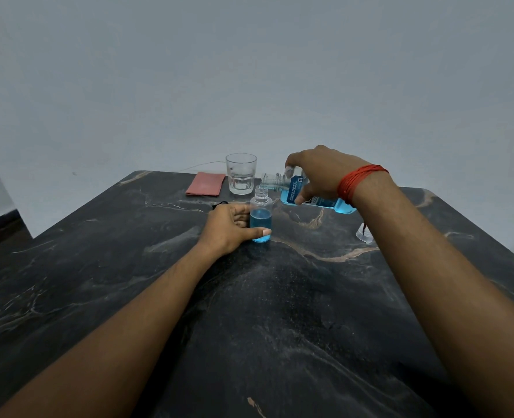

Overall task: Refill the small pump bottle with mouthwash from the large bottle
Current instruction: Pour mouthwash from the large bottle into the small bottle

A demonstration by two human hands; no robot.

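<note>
Now pouring with the right hand (319,173) wrapped round the tipped large bottle (294,183), mouth just over the small bottle (261,211), half full, upright on the table (280,312), gripped by the curled left hand (230,227). Could splash past that narrow neck if tipped faster, or drift off-centre.

The right forearm (430,251) half hides a clear plastic piece (365,236), the left hand (228,226) a small black object (221,204).

Small clear pump bottle (261,215) standing upright, uncapped, about half full of blue mouthwash. Large bottle (307,191) lying tipped nearly horizontal, open mouth just above it.
</note>
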